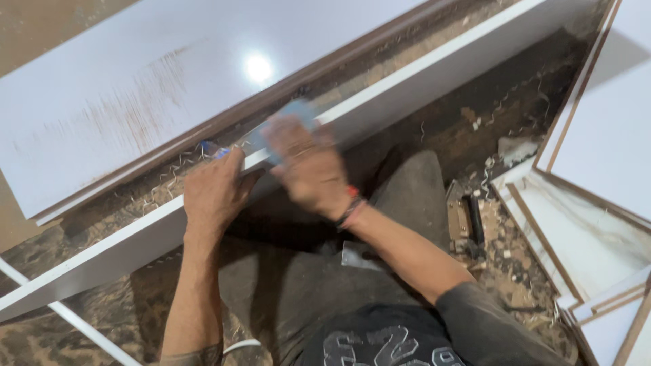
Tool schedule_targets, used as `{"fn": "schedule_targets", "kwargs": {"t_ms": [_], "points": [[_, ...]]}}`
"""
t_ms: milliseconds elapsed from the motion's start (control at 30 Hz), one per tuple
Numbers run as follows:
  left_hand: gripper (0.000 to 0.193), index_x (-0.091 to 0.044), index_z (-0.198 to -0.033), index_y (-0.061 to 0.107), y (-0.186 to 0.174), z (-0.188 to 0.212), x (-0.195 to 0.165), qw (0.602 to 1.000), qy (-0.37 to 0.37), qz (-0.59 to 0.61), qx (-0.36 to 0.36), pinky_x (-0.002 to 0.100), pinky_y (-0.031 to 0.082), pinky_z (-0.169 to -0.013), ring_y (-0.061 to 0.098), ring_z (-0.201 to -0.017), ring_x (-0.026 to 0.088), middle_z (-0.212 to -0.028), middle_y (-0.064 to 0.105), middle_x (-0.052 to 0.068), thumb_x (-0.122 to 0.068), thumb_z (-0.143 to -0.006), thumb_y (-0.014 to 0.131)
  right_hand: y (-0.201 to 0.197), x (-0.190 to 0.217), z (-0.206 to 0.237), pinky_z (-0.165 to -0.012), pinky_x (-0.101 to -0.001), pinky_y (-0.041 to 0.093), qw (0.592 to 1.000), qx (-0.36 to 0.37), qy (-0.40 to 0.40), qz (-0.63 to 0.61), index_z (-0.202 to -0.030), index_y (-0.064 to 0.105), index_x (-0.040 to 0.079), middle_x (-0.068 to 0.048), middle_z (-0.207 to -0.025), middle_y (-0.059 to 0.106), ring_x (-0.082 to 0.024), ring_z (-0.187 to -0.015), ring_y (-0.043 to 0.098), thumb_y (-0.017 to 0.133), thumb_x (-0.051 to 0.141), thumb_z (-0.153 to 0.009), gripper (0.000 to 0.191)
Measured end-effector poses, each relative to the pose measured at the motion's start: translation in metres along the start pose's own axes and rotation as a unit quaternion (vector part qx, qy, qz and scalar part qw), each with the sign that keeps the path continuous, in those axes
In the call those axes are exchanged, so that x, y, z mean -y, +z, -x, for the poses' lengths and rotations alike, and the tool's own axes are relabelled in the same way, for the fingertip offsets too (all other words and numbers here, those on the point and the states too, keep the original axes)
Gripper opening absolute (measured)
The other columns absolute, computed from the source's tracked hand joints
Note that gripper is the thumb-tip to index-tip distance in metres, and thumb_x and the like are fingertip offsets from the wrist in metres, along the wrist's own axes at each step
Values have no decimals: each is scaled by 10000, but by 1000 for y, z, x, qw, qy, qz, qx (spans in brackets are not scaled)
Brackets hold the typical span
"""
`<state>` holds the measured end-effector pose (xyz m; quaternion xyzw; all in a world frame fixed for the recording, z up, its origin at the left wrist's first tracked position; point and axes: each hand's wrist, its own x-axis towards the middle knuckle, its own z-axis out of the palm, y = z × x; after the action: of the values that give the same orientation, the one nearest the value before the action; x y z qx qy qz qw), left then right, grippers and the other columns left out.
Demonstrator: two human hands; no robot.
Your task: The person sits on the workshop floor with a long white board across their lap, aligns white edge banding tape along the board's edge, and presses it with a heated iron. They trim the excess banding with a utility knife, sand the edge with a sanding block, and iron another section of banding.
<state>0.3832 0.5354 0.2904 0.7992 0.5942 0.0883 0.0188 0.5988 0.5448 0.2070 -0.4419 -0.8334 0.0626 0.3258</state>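
Left hand palm down, fingers curled forward, forearm straight. Right hand motion-blurred, fingers bent, wrist banded, elbow bent out to the right.

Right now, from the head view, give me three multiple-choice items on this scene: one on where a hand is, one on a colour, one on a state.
1. Where does the left hand rest?
A. On the white panel's edge
B. On the stacked boards at right
C. On the floor

2. What colour is the thing under the right hand?
A. Red
B. Light blue
C. Black

3. How does the right hand look?
A. Sharp
B. Motion-blurred
C. Out of view

Answers: 1 A, its fingers lie over the white panel edge. 2 B, a light blue thing shows past the fingers. 3 B, its outline is smeared.
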Motion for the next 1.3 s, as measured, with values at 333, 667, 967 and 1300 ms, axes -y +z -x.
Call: {"fn": "schedule_targets", "kwargs": {"t_ms": [333, 667, 967, 1300], "points": [[401, -76, -904, 566, 4, 4, -5, 1000, -11, 17, 1, 499, 503, -631, 682, -757, 370, -785, 690, 127, -431, -893, 751, -242, -268, -30, -864, -523, 482, 898, 161, 226, 340, -1073, 654, 25, -212, -1118, 624, -420, -981, 619, 576, 243, -935, 270], [354, -92, -909, 561, 2, 17, -3, 1000, 21, 23, 2, 487, 513, -639, 686, -765, 355, -804, 685, 107, -394, -907, 745, -93, -96, -21, -855, -487, 548, 985, 151, -74, 50, -1005, 728, 85, -150, -993, 724, -362, -970, 682, 559, 221, -960, 222], [375, -120, -973, 619, -6, 21, 21, 1000, 5, 13, 9, 483, 500, -620, 685, -793, 331, -830, 689, 76, -442, -849, 765, -200, -154, -29, -889, -481, 530, 940, 180, -89, 277, -1032, 708, 28, -184, -1031, 675, -377, -1044, 661, 624, 80, -887, 176], [427, -235, -1124, 705, -4, 77, 117, 993, -73, -18, 92, 418, 566, -715, 733, -844, 253, -967, 755, 33, -390, -738, 801, -151, -133, 11, -998, -501, 495, 987, 120, -90, 62, -1075, 717, 49, -169, -1158, 727, -380, -1131, 641, 628, 100, -843, 254]]}}
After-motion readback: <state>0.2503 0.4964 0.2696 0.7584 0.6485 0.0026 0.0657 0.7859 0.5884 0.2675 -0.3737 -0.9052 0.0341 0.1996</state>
